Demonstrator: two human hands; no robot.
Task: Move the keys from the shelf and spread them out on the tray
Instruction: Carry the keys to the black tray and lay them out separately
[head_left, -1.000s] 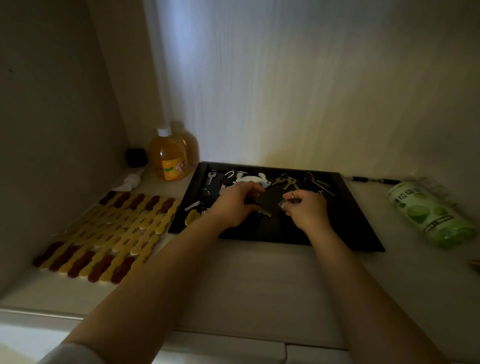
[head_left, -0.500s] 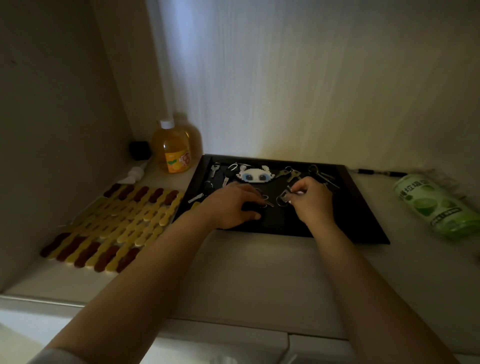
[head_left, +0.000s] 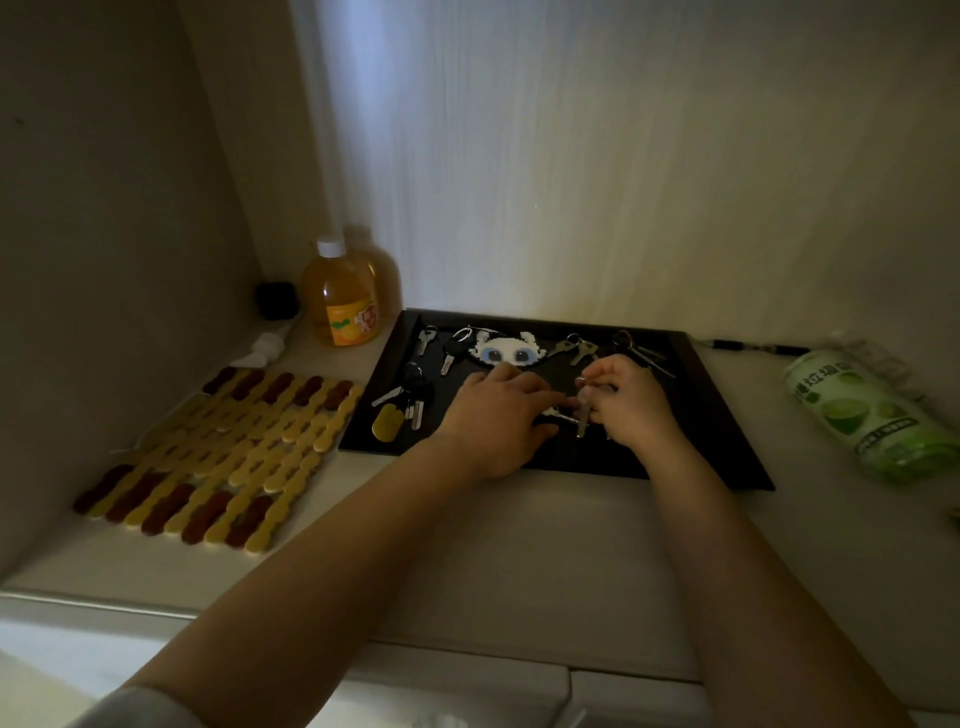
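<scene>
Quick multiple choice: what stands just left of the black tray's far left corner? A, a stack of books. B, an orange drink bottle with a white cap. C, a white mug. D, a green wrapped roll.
B: the orange drink bottle stands upright beside the far left corner of the black tray, near the back wall.

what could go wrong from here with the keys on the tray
1. Both hands, left hand and right hand, work one small bunch mid-tray; in this dim light a key could slip and land on others, not spread.
2. The left forearm crosses near the bunch with the gold tag at the tray edge; a sweep might knock it onto the shelf.
3. Keys crowd the back edge by the pixel charm, so rings may tangle.
</scene>
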